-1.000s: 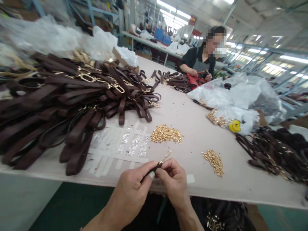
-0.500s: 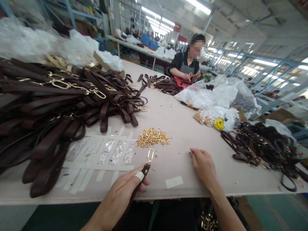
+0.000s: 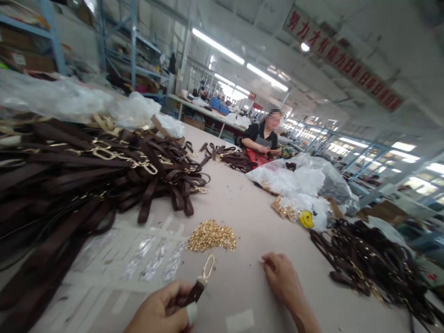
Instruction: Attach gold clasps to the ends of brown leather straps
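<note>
My left hand [image 3: 164,307], with white tape round a finger, grips a dark brown leather strap [image 3: 194,292] near its end. From that end an oblong gold ring [image 3: 208,267] points away from me, over the table. Just beyond it lies a heap of small gold metal pieces [image 3: 211,236]. To the right, my right hand [image 3: 280,277] rests low at the tabletop with its fingers curled and the fingertips together. Whatever may be pinched there is too small to make out.
Many brown straps with gold fittings [image 3: 114,159] are piled on the left, and another pile [image 3: 371,259] lies on the right. Clear plastic bags [image 3: 294,178] lie beyond. Taped-down clear strips [image 3: 152,259] mark the table. A co-worker [image 3: 260,138] sits across the table.
The camera view has tilted up, so everything on the table appears lower. My left hand has turned the strap, changing its grip; my right hand stays curled at the tabletop.
</note>
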The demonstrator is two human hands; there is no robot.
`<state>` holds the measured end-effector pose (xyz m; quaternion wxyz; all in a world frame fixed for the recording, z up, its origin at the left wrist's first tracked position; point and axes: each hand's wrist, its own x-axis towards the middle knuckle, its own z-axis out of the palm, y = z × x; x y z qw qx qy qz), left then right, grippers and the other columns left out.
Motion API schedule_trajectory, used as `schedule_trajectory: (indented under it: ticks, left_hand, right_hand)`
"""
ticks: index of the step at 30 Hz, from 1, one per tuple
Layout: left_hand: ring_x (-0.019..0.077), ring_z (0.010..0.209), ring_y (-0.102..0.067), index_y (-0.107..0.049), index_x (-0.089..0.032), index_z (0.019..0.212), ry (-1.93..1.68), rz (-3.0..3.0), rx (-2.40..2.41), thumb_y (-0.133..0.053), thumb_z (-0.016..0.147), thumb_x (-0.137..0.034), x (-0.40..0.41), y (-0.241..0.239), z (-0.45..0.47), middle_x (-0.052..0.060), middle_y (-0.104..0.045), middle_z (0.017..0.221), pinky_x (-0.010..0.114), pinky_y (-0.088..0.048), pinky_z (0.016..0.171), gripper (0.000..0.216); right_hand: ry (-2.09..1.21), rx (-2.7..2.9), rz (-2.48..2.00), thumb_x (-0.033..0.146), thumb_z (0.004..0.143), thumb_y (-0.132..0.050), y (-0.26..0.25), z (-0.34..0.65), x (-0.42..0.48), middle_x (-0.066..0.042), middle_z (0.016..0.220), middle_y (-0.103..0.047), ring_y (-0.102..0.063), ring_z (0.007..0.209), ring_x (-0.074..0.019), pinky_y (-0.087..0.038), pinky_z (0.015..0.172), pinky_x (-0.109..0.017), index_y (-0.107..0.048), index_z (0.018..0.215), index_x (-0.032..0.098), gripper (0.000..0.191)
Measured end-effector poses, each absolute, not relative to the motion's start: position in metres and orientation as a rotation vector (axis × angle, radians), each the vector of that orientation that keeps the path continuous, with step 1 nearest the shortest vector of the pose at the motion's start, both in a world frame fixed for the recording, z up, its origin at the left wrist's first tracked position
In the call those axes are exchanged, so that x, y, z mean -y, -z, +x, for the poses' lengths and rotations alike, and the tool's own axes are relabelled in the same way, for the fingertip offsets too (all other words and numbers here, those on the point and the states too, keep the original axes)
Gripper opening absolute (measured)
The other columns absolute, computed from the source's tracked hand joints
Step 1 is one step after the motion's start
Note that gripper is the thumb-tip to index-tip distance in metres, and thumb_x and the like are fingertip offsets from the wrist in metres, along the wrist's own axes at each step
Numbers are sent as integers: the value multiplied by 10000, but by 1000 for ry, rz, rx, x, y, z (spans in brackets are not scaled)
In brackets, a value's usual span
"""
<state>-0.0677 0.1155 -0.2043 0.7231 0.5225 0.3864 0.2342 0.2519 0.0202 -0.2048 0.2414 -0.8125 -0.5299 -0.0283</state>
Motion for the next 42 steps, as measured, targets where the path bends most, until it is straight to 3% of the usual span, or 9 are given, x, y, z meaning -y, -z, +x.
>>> schedule_trajectory:
  ticks: [3, 6, 9, 16, 24, 29, 38, 42]
  left_hand:
    - [164, 732, -622, -714, -159, 895, -557, 1155, -819, -716, 684, -271, -115, 190, -75, 23, -730, 834, 265, -464, 668, 239]
    - [132, 714, -598, -707, -141, 930, -610, 1105, -842, -672, 692, -189, -116, 188, -76, 14, -716, 831, 235, -437, 665, 245]
    - [135, 732, -614, -711, -146, 962, -627, 1086, -847, -636, 714, -158, -113, 188, -77, 15, -728, 845, 237, -445, 687, 259]
    - [181, 883, -659, -716, -162, 963, -720, 1235, -807, -560, 757, -102, -107, 190, -79, 36, -749, 948, 274, -481, 805, 265]
    - [181, 904, -654, -738, -216, 956, -788, 1436, -846, -541, 781, -72, -103, 193, -83, 8, -741, 945, 281, -481, 838, 300]
    - [173, 900, -631, -739, -235, 980, -800, 1561, -840, -514, 764, -23, -101, 191, -86, -1, -718, 924, 277, -465, 841, 376]
    - [187, 856, -640, -720, -176, 976, -804, 1762, -858, -499, 735, 2, -88, 189, -82, 58, -702, 899, 279, -480, 786, 373]
    - [217, 812, -661, -699, -131, 1019, -728, 2021, -789, -554, 705, -27, -94, 197, -79, 102, -712, 883, 282, -502, 719, 362]
  right_hand:
    - [-34, 1399, -2206, 272, 806, -582, 209, 237, -17, -79, 855, -707, -657, 835, -257, -496, 817, -421, -719, 902, 221, 175]
    - [-266, 1220, -1949, 372, 819, -643, 215, 195, -19, -73, 902, -713, -663, 846, -241, -514, 809, -408, -679, 939, 206, 209]
    - [-435, 1096, -1670, 353, 797, -713, 215, 136, -22, -56, 888, -709, -665, 821, -208, -528, 777, -351, -663, 927, 198, 208]
    - [-296, 1305, -1580, 253, 855, -669, 213, 64, -37, -16, 885, -724, -674, 826, -172, -526, 771, -279, -682, 924, 239, 72]
    - [-88, 1528, -1574, 165, 879, -608, 204, 58, -36, -1, 868, -734, -692, 802, -176, -529, 755, -287, -685, 918, 271, 137]
    - [-155, 1317, -1641, 241, 847, -669, 207, 54, -32, -22, 871, -733, -689, 800, -190, -539, 752, -301, -684, 900, 248, 55]
    - [-676, 693, -1532, 395, 622, -846, 219, 57, -30, -66, 865, -747, -715, 778, -238, -592, 682, -333, -582, 985, 215, 484]
    - [-912, 497, -1460, 433, 565, -876, 239, 69, -28, -88, 891, -762, -728, 809, -289, -602, 646, -356, -534, 1148, 230, 706]
